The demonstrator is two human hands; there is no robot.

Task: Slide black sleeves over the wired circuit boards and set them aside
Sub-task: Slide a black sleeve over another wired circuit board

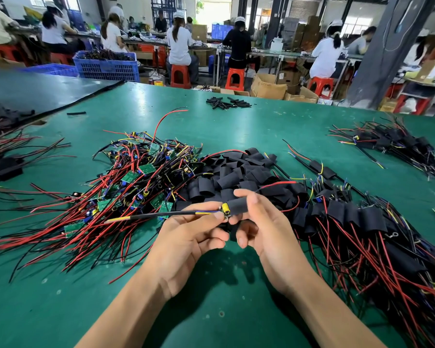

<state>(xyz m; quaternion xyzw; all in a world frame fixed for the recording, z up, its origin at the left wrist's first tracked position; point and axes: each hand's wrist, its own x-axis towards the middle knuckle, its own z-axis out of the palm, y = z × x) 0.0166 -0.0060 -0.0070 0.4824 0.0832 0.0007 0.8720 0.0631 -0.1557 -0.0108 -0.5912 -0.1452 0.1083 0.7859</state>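
My left hand [191, 237] pinches the end of a wired circuit board [224, 208], where a yellow part shows. Its black cable [146, 216] runs out to the left. My right hand [259, 222] holds a black sleeve [237, 206] that covers most of that board; a red wire [278, 183] comes out on the right. A heap of bare green boards with red and black wires [136, 177] lies to the left. Loose black sleeves [236, 172] are piled just behind my hands. Sleeved boards [349, 214] lie to the right.
The green table [211, 297] holds more sleeved boards at the far right [392, 141] and small black tubes [226, 102] at the back. Wire bundles [5, 156] lie at the left edge. Beyond the table, people sit on red stools at benches beside a blue crate [106, 67].
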